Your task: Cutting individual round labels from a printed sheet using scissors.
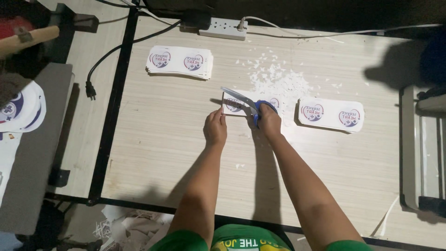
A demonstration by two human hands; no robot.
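Observation:
My right hand (268,120) grips blue-handled scissors (245,103), whose blades point left and away across a white printed sticker sheet (232,105). My left hand (215,127) pinches the near left corner of that sheet, holding it just above the wooden table (153,135). The sheet bears round red-and-blue emblems. Part of it is hidden behind the scissors and my right hand.
A stack of the same printed sheets (180,61) lies at the far left, another stack (331,114) at the right. White paper scraps (278,79) litter the far middle. A white power strip (223,29) and cables run along the back edge. A grey machine (420,148) stands at the right.

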